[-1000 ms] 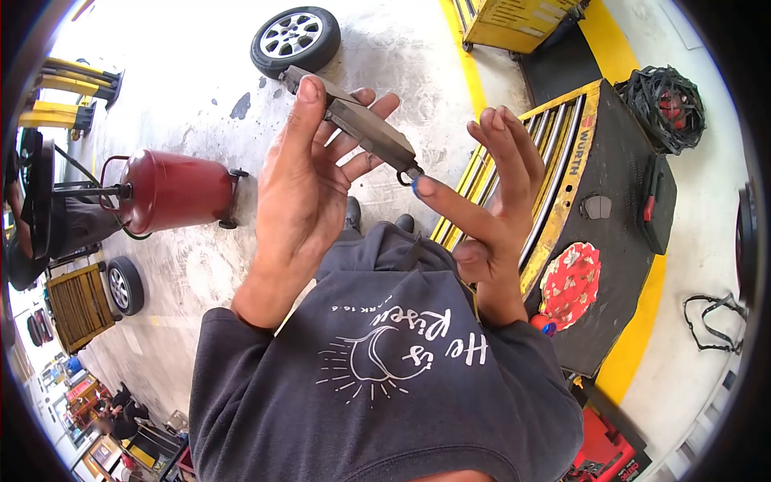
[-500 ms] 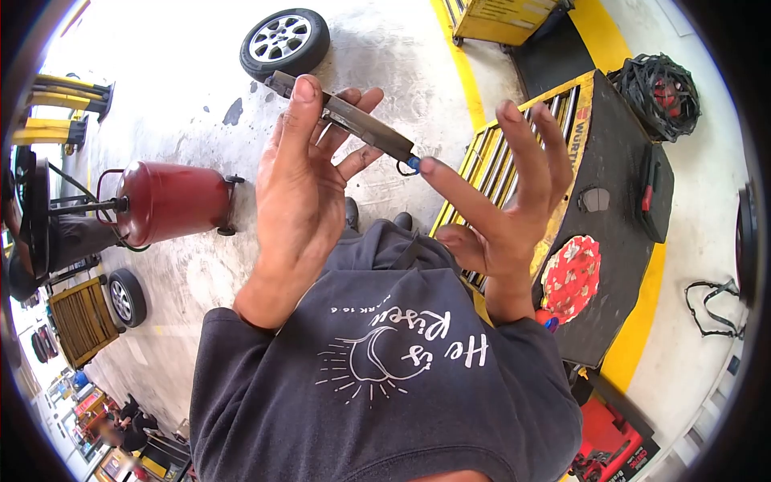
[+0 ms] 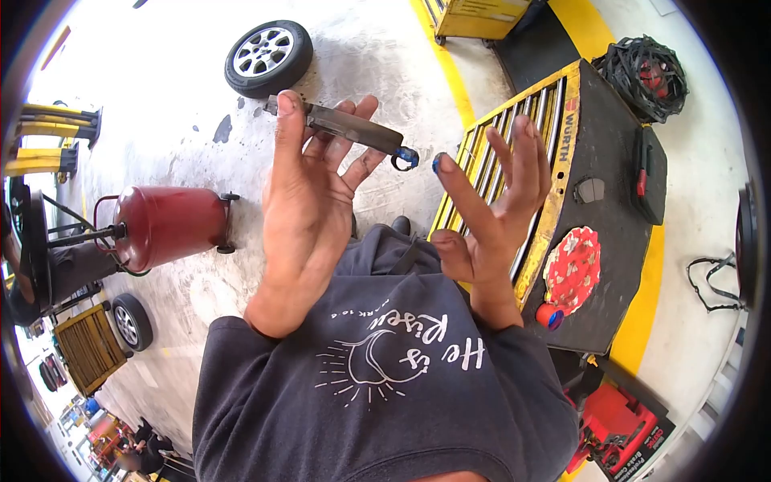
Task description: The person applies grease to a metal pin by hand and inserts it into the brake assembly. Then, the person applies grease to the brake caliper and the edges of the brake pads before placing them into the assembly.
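Gripped between the thumb and fingers of my left hand [image 3: 309, 189] is a dark, flat brake pad [image 3: 345, 127], seen nearly edge-on. Blue paste covers the small curved clip [image 3: 405, 158] at its right end. My right hand [image 3: 498, 209] is just right of the clip, apart from it, with fingers spread and nothing held. A dab of blue paste shows on the tip of its index finger.
A yellow tool cabinet [image 3: 554, 189] stands at the right; on its black top lie another pad [image 3: 589, 190], a red patterned cloth [image 3: 573, 269], a small open tub [image 3: 550, 316] and a black case [image 3: 649, 177]. A wheel [image 3: 269, 58] and red tank [image 3: 173, 227] are beyond.
My right index finger has drawn back from the clip, leaving a gap. The clip now shows more blue paste. The pad has tilted closer to level in my left hand.
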A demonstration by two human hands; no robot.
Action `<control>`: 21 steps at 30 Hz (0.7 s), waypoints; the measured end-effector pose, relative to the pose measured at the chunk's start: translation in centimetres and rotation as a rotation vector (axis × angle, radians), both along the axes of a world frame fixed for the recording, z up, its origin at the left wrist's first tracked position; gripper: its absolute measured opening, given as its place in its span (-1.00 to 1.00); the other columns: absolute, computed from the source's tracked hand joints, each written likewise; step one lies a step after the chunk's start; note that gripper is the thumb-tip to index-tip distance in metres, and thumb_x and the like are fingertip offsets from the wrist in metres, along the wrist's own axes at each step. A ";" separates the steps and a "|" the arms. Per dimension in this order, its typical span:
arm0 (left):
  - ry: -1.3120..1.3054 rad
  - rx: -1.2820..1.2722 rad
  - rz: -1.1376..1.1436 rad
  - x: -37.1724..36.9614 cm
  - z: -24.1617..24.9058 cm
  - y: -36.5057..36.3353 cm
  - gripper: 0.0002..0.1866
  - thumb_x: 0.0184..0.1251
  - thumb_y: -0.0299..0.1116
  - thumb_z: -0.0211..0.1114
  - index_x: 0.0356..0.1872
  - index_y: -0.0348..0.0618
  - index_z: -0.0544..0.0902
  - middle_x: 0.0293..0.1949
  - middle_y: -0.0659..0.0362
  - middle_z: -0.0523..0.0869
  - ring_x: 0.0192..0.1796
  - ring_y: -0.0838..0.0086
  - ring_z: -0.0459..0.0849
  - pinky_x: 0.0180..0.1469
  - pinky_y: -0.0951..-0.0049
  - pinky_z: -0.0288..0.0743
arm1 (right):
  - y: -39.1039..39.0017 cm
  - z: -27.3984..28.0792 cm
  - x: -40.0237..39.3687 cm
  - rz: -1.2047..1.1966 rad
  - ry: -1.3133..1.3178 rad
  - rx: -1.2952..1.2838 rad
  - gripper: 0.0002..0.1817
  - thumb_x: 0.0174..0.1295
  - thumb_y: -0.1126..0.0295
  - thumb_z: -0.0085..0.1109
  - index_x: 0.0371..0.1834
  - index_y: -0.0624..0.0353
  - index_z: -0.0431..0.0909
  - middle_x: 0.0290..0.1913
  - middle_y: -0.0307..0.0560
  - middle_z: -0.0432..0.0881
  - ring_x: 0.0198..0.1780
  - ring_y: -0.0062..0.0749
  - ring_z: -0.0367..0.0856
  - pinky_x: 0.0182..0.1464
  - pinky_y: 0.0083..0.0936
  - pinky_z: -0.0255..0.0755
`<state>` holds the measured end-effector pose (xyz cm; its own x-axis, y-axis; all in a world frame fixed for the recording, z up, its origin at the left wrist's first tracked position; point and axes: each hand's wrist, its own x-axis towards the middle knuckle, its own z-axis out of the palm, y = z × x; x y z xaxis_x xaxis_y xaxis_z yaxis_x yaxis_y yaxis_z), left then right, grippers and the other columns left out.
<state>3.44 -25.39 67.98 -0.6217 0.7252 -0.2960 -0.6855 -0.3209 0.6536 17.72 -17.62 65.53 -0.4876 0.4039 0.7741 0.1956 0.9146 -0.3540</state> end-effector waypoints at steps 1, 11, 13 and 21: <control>-0.020 0.005 -0.006 -0.1 -0.1 0.0 -0.39 0.25 0.06 0.14 0.02 -0.33 0.28 -0.01 -0.09 0.46 0.05 0.24 0.54 -0.06 0.38 0.56 | -0.3 -0.3 -0.2 0.015 0.062 -0.059 -0.54 0.13 -0.08 0.04 0.01 -0.13 0.58 0.23 0.19 0.32 0.26 0.16 0.18 0.24 -0.13 0.14; -0.123 0.017 -0.051 -0.4 0.5 0.4 -0.29 0.29 0.10 0.05 0.07 -0.50 0.27 0.08 -0.20 0.46 -0.01 0.20 0.59 -0.01 0.44 0.58 | -0.8 0.1 -0.3 -0.075 0.043 -0.020 -0.53 0.13 -0.08 0.02 0.03 -0.13 0.57 0.29 0.20 0.23 0.28 0.23 0.12 0.21 -0.11 0.21; -0.177 0.062 -0.098 -0.6 0.4 0.5 -0.31 0.25 0.09 0.11 0.02 -0.44 0.25 0.00 -0.10 0.44 0.08 0.21 0.52 0.01 0.36 0.56 | -1.0 1.0 -0.6 -0.079 -0.135 0.084 -0.54 0.13 -0.06 0.02 0.02 -0.13 0.58 0.29 0.20 0.23 0.28 0.24 0.11 0.22 -0.11 0.20; -0.312 0.215 -0.256 -1.2 -0.2 0.8 -0.27 0.23 0.14 0.11 0.00 -0.48 0.24 0.04 -0.17 0.45 0.05 0.13 0.55 0.05 0.31 0.53 | -1.1 0.4 -0.4 -0.025 0.036 -0.061 -0.53 0.10 -0.08 0.03 0.00 -0.14 0.59 0.27 0.29 0.22 0.31 0.21 0.09 0.24 -0.07 0.15</control>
<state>2.25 -24.62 67.74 -0.3194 0.9094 -0.2663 -0.9140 -0.2214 0.3401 17.35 -18.70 65.95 -0.4489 0.4625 0.7646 0.2046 0.8861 -0.4159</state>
